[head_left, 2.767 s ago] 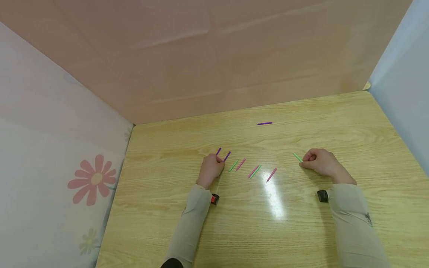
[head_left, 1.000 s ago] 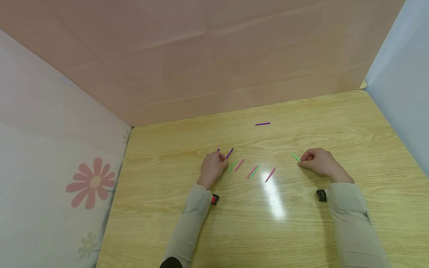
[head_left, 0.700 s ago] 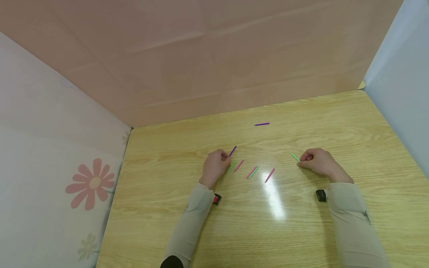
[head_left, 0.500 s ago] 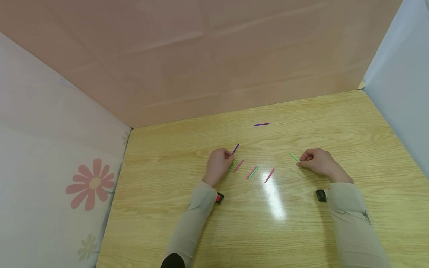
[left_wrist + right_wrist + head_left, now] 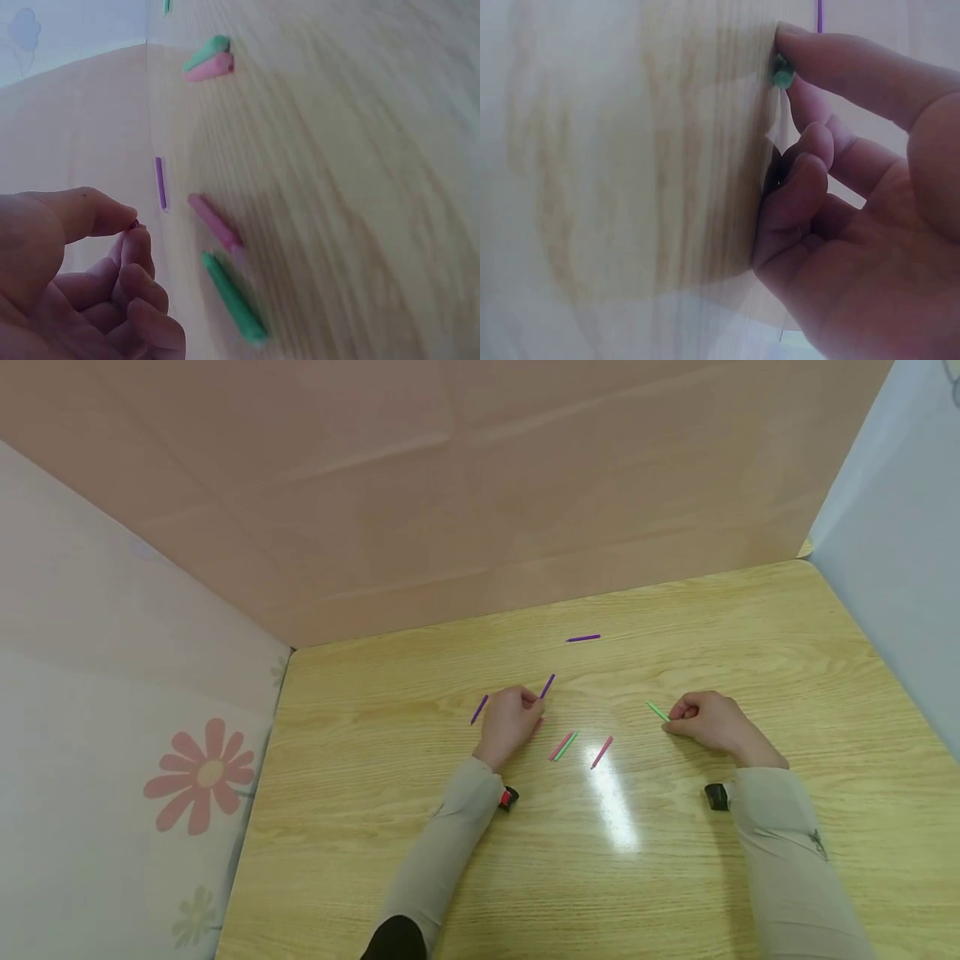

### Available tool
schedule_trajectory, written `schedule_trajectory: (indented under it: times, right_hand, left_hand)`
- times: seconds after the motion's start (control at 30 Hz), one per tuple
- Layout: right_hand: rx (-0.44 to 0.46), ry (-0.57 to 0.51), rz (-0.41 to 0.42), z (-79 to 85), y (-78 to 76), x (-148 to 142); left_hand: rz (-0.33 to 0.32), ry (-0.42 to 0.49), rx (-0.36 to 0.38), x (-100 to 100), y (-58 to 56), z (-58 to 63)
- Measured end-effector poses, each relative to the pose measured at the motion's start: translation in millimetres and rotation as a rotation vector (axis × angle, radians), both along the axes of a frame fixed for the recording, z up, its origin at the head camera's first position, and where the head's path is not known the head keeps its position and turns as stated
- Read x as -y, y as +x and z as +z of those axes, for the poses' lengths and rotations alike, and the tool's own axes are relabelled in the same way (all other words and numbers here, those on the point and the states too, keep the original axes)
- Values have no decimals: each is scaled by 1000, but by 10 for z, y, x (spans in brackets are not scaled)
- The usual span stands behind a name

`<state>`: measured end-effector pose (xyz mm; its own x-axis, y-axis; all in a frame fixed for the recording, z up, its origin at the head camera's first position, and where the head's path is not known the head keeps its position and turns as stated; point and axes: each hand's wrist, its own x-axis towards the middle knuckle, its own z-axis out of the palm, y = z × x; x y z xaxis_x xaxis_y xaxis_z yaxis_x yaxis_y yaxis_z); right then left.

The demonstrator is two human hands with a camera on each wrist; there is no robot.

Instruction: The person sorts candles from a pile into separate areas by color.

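Observation:
Between thumb and fingertips, my left hand pinches a thin purple stick, which slants up and away over the table. Under that hand lie a pink stick and a green stick, mostly hidden in the head view. Another purple stick lies just left of the hand. My right hand rests at the table and pinches a slim green stick; its end shows below the thumb in the right wrist view.
Between the hands, a pink stick lies alongside a green stick, and a single pink stick lies to their right. Farther back is a purple stick. A brown panel stands behind the wooden table.
My left hand has moved right and slightly away with the purple stick, uncovering the other purple stick and covering the green and pink ones. The right hand holds still with its green stick.

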<state>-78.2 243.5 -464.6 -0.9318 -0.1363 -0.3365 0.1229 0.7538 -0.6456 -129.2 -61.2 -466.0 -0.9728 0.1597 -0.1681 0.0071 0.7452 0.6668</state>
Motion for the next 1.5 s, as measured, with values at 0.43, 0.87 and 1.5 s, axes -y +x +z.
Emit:
schedule_trajectory:
  times: [0.43,0.87,1.5]
  right_hand:
    - [-19,-9,5,-4,-13,13]
    - [-22,-11,2,1,-4,12]
    - [-18,-24,1,-3,16,33]
  left_hand:
    - [20,-51,25,-250,-113,-48]
    - [30,-85,12,-510,-202,-49]
    - [1,-224,-50,-698,-296,-90]
